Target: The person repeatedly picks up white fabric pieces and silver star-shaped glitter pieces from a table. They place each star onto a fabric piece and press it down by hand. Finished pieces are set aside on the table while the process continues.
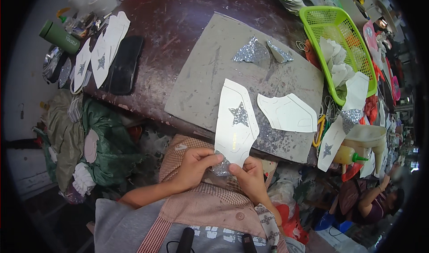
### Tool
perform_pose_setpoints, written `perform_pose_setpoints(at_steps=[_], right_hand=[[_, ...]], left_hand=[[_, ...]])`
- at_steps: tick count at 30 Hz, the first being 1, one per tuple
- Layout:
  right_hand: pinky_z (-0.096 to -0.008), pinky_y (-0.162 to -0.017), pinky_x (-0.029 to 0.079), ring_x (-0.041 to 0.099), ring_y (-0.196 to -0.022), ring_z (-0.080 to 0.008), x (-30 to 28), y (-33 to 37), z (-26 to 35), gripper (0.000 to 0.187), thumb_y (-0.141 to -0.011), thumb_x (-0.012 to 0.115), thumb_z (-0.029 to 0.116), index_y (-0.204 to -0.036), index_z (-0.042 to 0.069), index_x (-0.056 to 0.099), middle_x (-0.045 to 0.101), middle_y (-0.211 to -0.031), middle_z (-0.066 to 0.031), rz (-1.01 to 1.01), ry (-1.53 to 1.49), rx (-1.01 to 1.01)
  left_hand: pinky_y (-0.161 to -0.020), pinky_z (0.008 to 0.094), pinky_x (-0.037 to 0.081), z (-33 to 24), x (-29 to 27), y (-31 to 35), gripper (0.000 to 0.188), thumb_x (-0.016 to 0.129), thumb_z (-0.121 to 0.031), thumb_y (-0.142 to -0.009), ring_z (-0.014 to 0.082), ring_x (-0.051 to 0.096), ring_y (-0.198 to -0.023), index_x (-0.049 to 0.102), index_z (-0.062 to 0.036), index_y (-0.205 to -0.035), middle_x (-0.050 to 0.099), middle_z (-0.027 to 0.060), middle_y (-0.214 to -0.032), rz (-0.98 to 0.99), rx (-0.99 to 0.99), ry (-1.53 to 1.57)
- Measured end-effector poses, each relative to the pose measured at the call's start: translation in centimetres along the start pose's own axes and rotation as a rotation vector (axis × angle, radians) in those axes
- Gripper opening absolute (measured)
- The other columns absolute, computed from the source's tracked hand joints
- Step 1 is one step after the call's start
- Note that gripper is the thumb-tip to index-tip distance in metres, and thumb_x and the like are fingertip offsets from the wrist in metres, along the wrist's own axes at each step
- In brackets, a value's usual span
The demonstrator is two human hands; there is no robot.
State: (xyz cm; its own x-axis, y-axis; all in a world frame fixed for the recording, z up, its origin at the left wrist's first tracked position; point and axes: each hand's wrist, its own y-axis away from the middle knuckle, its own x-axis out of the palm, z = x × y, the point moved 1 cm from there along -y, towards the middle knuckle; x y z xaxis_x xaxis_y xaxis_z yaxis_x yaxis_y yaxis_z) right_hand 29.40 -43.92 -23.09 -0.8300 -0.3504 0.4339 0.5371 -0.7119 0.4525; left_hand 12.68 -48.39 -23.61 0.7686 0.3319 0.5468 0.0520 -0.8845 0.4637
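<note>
Both my hands grip the near end of a white shoe-upper panel [229, 132] with a silver glitter star on it. At that end sits a silver glitter patch [220, 167], partly covered by my fingers. My left hand [196, 166] is closed on the left edge, its thumb on the patch. On the right, my right hand [251, 177] pinches the same end, thumb on top and fingers beneath. The panel's far part reaches over a grey board [192, 87]. A second white panel [288, 113] lies there, beyond which are two glitter pieces [251, 51].
Star-marked white panels [109, 43] lie at left near a black tray [126, 65] and green bottle [59, 37]. On the right are a green basket [340, 14], yellow-handled scissors [319, 131] and a glue bottle [346, 155]. Another person [373, 201] is at far right.
</note>
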Motion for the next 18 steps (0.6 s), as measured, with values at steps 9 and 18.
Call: perform_pose_setpoints(at_steps=[9,18], right_hand=[[-0.0222,-0.076,0.048,0.059,-0.087,-0.0090,1.2,0.7,3.8,0.022,-0.086,0.067,0.003,-0.106,-0.006,0.062,0.067,-0.098,-0.0057,-0.007,0.140,-0.023],[-0.0359,-0.067,0.048,0.062,-0.074,-0.0304,2.1,2.1,11.5,0.015,-0.084,0.065,0.011,-0.094,0.000,0.063,0.063,-0.083,-0.0131,0.756,0.955,-0.425]], left_hand=[[-0.054,0.0200,0.042,-3.2,1.9,0.8,0.015,0.067,-0.012,-0.086,0.0035,0.054,-0.063,0.071,0.0029,-0.090,0.064,-0.0002,-0.071,-0.027,0.278,-0.498],[-0.073,0.0342,0.050,-14.3,4.4,4.5,0.047,0.075,-0.032,-0.076,0.0217,0.059,-0.076,0.060,-0.0054,-0.111,0.062,0.0184,-0.105,0.371,1.178,-1.266]])
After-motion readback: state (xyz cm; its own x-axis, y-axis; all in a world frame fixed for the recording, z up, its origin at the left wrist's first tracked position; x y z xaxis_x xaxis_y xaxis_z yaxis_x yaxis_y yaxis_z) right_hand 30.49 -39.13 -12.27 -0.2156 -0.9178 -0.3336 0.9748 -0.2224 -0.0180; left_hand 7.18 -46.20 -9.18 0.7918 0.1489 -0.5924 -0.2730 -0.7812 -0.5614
